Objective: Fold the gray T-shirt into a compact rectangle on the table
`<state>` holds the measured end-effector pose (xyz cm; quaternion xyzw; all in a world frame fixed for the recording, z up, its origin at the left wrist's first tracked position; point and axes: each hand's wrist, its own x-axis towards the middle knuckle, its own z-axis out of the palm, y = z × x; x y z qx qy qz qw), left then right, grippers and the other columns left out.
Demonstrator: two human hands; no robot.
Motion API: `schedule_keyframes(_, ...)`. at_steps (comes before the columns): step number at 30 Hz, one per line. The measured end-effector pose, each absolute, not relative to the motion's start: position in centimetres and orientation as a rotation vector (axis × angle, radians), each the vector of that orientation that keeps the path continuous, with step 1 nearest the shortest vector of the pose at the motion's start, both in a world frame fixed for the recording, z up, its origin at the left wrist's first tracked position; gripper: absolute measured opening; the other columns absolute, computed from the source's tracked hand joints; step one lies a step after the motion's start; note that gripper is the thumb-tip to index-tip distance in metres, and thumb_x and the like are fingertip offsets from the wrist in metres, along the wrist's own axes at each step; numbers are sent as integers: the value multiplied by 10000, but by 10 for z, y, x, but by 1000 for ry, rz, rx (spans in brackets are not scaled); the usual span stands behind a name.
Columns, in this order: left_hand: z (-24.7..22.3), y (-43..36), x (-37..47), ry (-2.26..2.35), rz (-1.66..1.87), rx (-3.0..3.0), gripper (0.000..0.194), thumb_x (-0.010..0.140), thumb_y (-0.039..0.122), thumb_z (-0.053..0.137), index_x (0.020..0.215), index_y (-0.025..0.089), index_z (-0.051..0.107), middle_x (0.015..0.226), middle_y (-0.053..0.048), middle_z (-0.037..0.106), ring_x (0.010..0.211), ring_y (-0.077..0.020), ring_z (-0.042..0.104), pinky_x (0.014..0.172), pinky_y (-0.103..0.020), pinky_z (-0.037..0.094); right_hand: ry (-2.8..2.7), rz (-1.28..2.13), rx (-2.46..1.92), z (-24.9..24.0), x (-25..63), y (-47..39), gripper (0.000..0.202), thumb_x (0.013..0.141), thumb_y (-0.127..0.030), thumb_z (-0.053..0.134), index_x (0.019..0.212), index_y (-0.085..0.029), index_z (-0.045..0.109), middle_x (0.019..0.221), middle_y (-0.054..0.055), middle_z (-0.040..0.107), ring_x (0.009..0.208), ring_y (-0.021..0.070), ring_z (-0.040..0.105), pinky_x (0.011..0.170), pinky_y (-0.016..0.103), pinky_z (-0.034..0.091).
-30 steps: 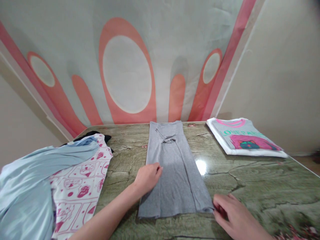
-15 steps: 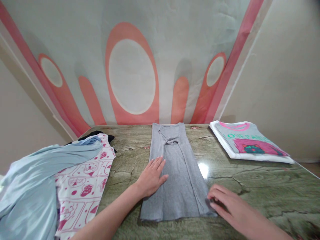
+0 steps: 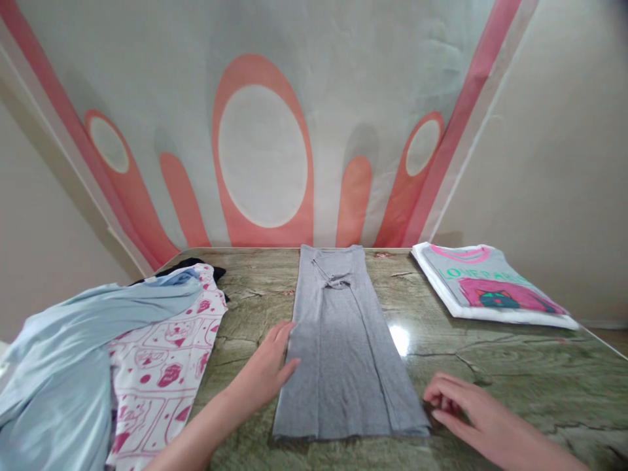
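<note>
A grey garment (image 3: pixel 346 366), folded into a long panel that widens toward me, lies flat on the table. A thin cord and a small bunched fold show near its far end. My left hand (image 3: pixel 269 363) is at its left edge, fingers stretched out and holding nothing; whether the fingertips touch the cloth I cannot tell. Just off the near right corner is my right hand (image 3: pixel 464 412). Its fingers are loosely bent, with a gap to the thumb, and no cloth shows between them.
Loose clothes lie at the left: a light blue garment (image 3: pixel 63 353), a white one with pink print (image 3: pixel 167 366) and something black (image 3: pixel 186 264). At the back right sits a folded stack with a grey printed shirt (image 3: pixel 490 275) on top. A wall stands behind the wood-patterned table (image 3: pixel 255 297).
My left hand has slid left off the garment's surface to its edge. My right hand has drawn slightly right, away from the near corner. The view has shifted a little.
</note>
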<state>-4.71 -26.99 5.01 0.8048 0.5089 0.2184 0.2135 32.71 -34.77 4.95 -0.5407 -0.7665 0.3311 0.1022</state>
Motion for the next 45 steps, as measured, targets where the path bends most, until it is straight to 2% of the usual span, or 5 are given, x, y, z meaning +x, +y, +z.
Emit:
schedule_keyframes(7, 56, -311, -63, 1355, 647, 1638, 604, 737, 223, 548, 1303, 250, 338, 1304, -98, 374, 1015, -207, 516, 661, -254, 517, -2398, 728, -1455, 44, 323, -343, 472, 720, -73, 433, 1131, -275, 550, 1297, 39, 447, 1199, 198, 421, 1021, 336, 318)
schedule_keyframes(18, 81, -342, -62, 1230, 340, 1759, 797, 627, 60, 521, 1346, 328, 309, 1450, -38, 227, 1046, -183, 505, 865, -310, 458, -2577, 627, -1250, 49, 315, -336, 501, 750, -61, 443, 1167, -306, 572, 1332, 14, 474, 1257, 209, 371, 1040, 395, 315)
schedule_keyframes(29, 85, -322, -57, 996, 240, 2236, 587, 696, -33, 359, 1149, 302, 524, 1165, -1, 549, 1041, -132, 529, 919, -235, 389, -2438, 852, -997, 37, 313, -296, 324, 877, -164, 384, 1112, -240, 594, 1248, 56, 556, 1192, 185, 460, 1043, 411, 313)
schedule_keyframes(39, 131, -310, -48, 961, 251, 1835, 201, 797, 321, 573, 941, 196, 638, 836, -12, 628, 733, -124, 550, 690, -210, 434, -2186, 1399, -1171, 82, 310, -292, 361, 880, -466, 418, 901, -170, 624, 842, 46, 634, 781, 173, 565, 702, 278, 449)
schedule_keyframes(45, 118, -215, -46, 879, 637, 1436, 298, 760, 416, 627, 774, 121, 585, 597, 31, 500, 515, -52, 430, 511, -159, 353, -1622, 1587, -995, 66, 319, -223, 403, 744, -505, 610, 986, -183, 632, 952, 67, 657, 940, 221, 579, 840, 344, 432)
